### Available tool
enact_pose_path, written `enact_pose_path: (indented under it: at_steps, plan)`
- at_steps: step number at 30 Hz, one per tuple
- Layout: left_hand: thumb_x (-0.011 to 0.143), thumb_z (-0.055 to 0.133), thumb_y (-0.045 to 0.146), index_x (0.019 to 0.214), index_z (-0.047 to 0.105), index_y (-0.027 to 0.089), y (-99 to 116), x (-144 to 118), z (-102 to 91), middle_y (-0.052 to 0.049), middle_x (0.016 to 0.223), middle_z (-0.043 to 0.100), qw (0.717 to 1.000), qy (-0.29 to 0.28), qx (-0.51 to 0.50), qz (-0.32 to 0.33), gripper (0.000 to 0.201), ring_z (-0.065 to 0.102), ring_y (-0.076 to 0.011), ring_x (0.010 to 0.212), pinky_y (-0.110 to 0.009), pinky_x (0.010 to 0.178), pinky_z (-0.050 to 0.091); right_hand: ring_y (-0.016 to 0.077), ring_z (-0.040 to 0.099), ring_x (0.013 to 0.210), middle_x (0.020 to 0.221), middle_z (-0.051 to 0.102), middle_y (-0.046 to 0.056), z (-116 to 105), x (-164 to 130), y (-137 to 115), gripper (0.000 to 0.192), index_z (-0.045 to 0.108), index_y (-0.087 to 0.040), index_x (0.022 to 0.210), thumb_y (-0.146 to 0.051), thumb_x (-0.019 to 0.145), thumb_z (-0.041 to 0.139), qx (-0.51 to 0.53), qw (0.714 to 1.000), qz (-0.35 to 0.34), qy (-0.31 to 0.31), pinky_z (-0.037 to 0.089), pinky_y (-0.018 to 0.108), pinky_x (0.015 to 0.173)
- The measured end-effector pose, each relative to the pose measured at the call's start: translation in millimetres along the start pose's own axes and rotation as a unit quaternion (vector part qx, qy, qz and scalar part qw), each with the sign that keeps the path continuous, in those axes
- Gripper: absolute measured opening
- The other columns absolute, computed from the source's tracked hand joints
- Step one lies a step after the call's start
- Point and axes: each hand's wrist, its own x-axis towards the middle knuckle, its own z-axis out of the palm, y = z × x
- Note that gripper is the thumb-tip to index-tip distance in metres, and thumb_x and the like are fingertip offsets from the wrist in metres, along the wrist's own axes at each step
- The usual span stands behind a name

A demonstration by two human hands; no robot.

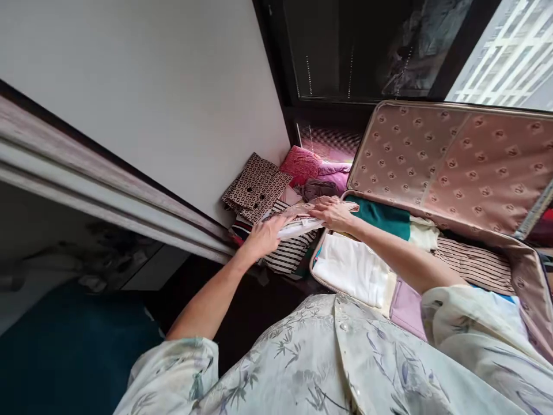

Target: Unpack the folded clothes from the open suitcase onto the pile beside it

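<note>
Head view, beside the left rim of the open suitcase (525,271): left hand (264,235) closed over the near edge of a folded pale garment (302,222), fingers curled onto it, thumb side hidden. Right hand (332,212) laid flat on the far end of the same garment, fingers spread slightly and pressing down; cannot tell whether anything is pinched underneath. Garment resting atop a stack outside the suitcase, just off its left rim, over a striped garment (288,255). Behind the stack, against the wall: a brown patterned folded piece (257,189), leaning, and a red cushion (300,164) next to pink cloth (334,173). Suitcase lid (458,164) standing raised, lined in pink printed fabric. Inside the suitcase: green folded cloth (382,216) at the far left corner, white folded cloth (352,268) at the near left corner, brown striped cloth (475,262) toward the middle, lilac piece (408,305) along the near edge. Floral sleeves and shirt front filling the bottom of the view.
</note>
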Motion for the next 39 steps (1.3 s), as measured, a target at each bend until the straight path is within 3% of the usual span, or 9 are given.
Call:
enact_pose_path:
  at_steps: [4, 8, 11, 15, 19, 22, 26, 34, 39]
  plan:
    - [0.098, 0.046, 0.015, 0.158, 0.040, 0.020, 1.5, -20.3, 97.5, -0.019, 0.147, 0.054, 0.991, -0.016, 0.012, -0.134, 0.061, 0.061, -0.0339, 0.127, -0.046, 0.103, 0.051, 0.0300, 0.048, 0.133, 0.148, 0.056, 0.016, 67.0, 41.6, -15.8, 0.049, 0.057, -0.026, 0.146, -0.017, 0.100, 0.043, -0.009, 1.000, 0.008, -0.026, 0.031, 0.052, 0.112]
    - [0.083, 0.072, 0.019, 0.160, 0.037, 0.030, 7.5, -20.9, 193.4, -0.014, 0.173, 0.016, 0.971, -0.206, -0.071, -0.095, 0.086, 0.014, -0.0467, 0.157, -0.066, 0.118, 0.032, 0.0331, 0.046, 0.136, 0.135, 0.063, 0.018, 108.6, 49.7, -31.1, 0.043, 0.069, -0.024, 0.132, -0.015, 0.093, 0.051, -0.012, 0.991, 0.083, -0.105, 0.033, 0.057, 0.111]
    - [0.081, 0.076, 0.025, 0.160, 0.038, 0.032, -1.3, -25.7, 225.7, -0.012, 0.175, 0.006, 0.962, -0.226, -0.129, -0.078, 0.088, 0.005, -0.0483, 0.158, -0.071, 0.118, 0.026, 0.0343, 0.041, 0.142, 0.143, 0.057, 0.021, 110.4, 42.3, -41.9, 0.044, 0.067, -0.020, 0.133, -0.015, 0.093, 0.048, -0.013, 0.987, 0.124, -0.098, 0.035, 0.053, 0.109]
    - [0.087, 0.070, 0.025, 0.153, 0.049, 0.029, -23.9, -30.4, 227.4, -0.013, 0.167, 0.031, 0.975, -0.132, -0.167, -0.064, 0.069, 0.035, -0.0413, 0.150, -0.063, 0.117, 0.033, 0.0277, 0.049, 0.131, 0.147, 0.056, 0.015, 108.4, -9.2, -44.7, 0.050, 0.058, -0.023, 0.143, -0.015, 0.095, 0.043, 0.013, 0.967, 0.255, -0.016, 0.039, 0.042, 0.104]
    - [0.087, 0.065, 0.018, 0.133, 0.065, 0.021, -34.7, -17.3, 227.0, -0.015, 0.149, 0.052, 0.971, -0.035, -0.230, -0.058, 0.046, 0.057, -0.0335, 0.133, -0.053, 0.110, 0.047, 0.0260, 0.053, 0.122, 0.142, 0.059, 0.012, 122.1, -107.4, -31.3, 0.050, 0.056, -0.023, 0.142, -0.018, 0.093, 0.047, -0.013, 0.898, 0.438, -0.030, 0.041, 0.036, 0.097]
    - [0.086, 0.062, 0.015, 0.117, 0.070, 0.018, -23.4, -1.3, 226.0, -0.015, 0.132, 0.062, 0.956, 0.049, -0.287, -0.031, 0.032, 0.064, -0.0290, 0.123, -0.046, 0.106, 0.053, 0.0287, 0.054, 0.115, 0.137, 0.060, 0.016, 132.0, -171.5, -13.6, 0.048, 0.057, -0.019, 0.139, -0.018, 0.092, 0.048, -0.039, 0.857, 0.512, -0.047, 0.042, 0.038, 0.091]
    - [0.089, 0.056, 0.013, 0.115, 0.068, 0.019, 12.6, 21.4, 211.7, -0.012, 0.123, 0.065, 0.936, 0.130, -0.323, 0.056, 0.029, 0.064, -0.0255, 0.120, -0.043, 0.107, 0.053, 0.0308, 0.051, 0.116, 0.137, 0.057, 0.020, 139.5, -208.7, 14.2, 0.052, 0.052, -0.016, 0.142, -0.023, 0.090, 0.052, -0.049, 0.842, 0.535, -0.058, 0.040, 0.041, 0.093]
    - [0.089, 0.057, 0.014, 0.142, 0.055, 0.016, 108.8, 124.7, 188.9, -0.018, 0.154, 0.048, 0.962, 0.030, -0.178, 0.205, 0.052, 0.045, -0.0309, 0.144, -0.049, 0.119, 0.041, 0.0338, 0.043, 0.130, 0.147, 0.050, 0.022, 156.6, -211.8, 59.7, 0.059, 0.048, -0.015, 0.146, -0.015, 0.087, 0.050, -0.037, 0.868, 0.488, -0.089, 0.040, 0.045, 0.098]
    - [0.090, 0.042, 0.004, 0.158, 0.040, 0.018, 149.5, 208.8, 194.4, -0.018, 0.168, 0.030, 0.979, -0.051, -0.051, 0.191, 0.069, 0.023, -0.0343, 0.157, -0.059, 0.124, 0.026, 0.0350, 0.042, 0.135, 0.156, 0.043, 0.024, 164.1, -217.9, 70.1, 0.057, 0.047, -0.017, 0.150, -0.014, 0.094, 0.039, -0.027, 0.864, 0.494, -0.091, 0.039, 0.050, 0.102]
